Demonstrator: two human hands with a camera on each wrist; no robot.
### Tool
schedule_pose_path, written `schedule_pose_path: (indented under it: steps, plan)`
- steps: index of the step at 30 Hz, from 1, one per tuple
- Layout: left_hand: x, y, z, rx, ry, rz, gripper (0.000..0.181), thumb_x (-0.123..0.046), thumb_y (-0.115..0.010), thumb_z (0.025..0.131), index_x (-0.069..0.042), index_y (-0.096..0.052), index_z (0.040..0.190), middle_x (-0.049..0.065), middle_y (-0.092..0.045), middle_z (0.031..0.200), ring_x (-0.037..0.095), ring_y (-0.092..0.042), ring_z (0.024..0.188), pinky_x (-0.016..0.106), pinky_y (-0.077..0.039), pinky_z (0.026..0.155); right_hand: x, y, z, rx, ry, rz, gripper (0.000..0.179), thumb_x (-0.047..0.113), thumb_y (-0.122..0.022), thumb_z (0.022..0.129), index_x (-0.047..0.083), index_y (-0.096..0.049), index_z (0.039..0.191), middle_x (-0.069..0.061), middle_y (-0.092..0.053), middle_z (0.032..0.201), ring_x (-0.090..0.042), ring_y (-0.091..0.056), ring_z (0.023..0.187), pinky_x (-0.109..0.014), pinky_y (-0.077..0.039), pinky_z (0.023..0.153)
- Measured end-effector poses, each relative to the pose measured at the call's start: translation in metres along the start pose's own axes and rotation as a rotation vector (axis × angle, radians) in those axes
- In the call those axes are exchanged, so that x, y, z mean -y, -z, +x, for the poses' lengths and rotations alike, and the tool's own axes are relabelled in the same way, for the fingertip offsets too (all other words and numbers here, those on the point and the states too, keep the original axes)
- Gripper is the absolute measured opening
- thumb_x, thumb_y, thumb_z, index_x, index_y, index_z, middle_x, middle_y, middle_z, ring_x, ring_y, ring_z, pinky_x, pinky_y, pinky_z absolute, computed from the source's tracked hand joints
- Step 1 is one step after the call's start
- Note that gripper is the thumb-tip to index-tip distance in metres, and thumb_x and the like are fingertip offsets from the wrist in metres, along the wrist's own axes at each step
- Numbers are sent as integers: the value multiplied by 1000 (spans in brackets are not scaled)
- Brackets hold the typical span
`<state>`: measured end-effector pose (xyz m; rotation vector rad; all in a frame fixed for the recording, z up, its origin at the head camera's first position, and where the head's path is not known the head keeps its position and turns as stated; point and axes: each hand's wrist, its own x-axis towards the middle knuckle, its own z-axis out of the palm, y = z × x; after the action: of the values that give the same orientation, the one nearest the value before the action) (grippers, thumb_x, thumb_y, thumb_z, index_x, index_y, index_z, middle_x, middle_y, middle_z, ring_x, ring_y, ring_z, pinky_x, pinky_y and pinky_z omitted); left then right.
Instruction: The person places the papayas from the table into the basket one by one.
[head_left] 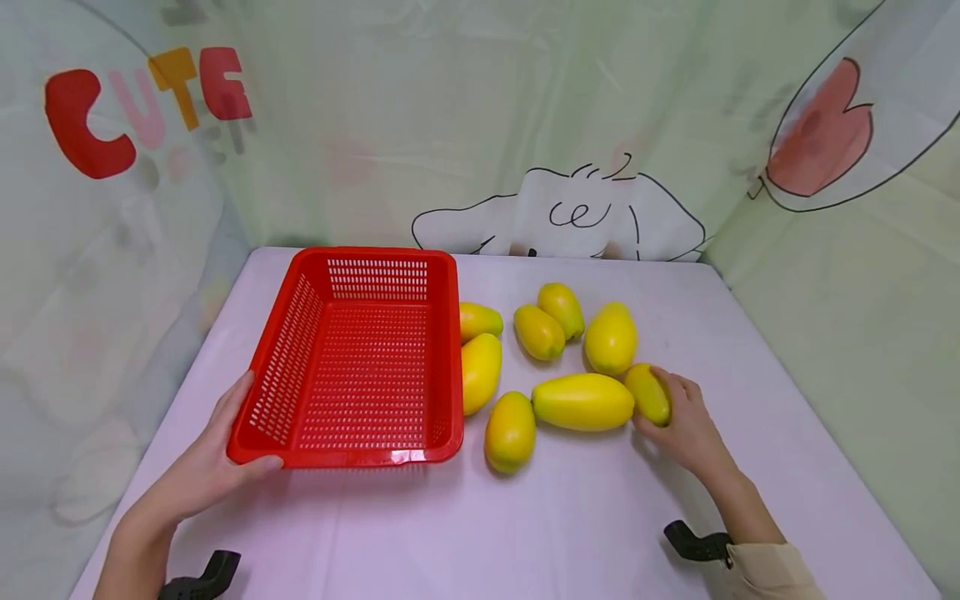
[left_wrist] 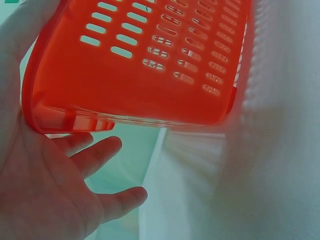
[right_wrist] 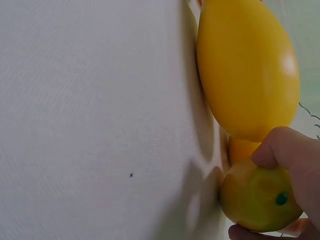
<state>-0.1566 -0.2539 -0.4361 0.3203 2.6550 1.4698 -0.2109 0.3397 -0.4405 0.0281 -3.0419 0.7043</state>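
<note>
In the head view, a person's left hand (head_left: 201, 473) spans the near left corner of a red basket (head_left: 337, 459) on a pale table (head_left: 465, 533), thumb toward the near side, fingers along the left. The right hand (head_left: 686, 429) pinches a small yellow fruit (head_left: 648, 393) at the right end of a long yellow fruit (head_left: 583, 402). Six other yellow fruits (head_left: 611, 337) lie to the basket's right, two partly hidden by its edge.

In the left wrist view, the left hand's fingers stretch out, spread apart, past the rim of the slotted basket.

In the right wrist view, thumb and fingers clasp the small yellow fruit, greenish and marked by a dark green spot (right_wrist: 281, 198), with a larger yellow fruit just beside it.
</note>
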Motion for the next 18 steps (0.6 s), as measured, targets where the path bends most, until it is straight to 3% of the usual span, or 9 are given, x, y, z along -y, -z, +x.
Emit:
schedule_pose_path:
  steps: [5,12,18]
  plan:
    - [1,1,-1,-9,-8,36,113,-24,-76,77,-31,8,152,14,-7,156,37,-31,127,26,-57,76,1,8,-1,-38,-11,5,80,19,-66,85,3,-21,148,-37,-24,138,-49,-39,110,-68,-38,90]
    - [2,2,0,-18,-2,55,112,-26,-76,78,-30,8,152,15,-7,156,38,-29,129,16,-50,77,9,23,-4,-128,20,6,76,16,-63,85,1,-22,148,-37,-26,136,-49,-40,107,-67,-38,85]
    - [1,2,0,-20,-2,42,111,-30,-75,78,-32,7,152,14,-9,156,38,-28,130,34,-58,77,20,33,-2,-184,47,-6,76,16,-63,85,3,-22,148,-37,-26,137,-48,-41,103,-67,-40,83]
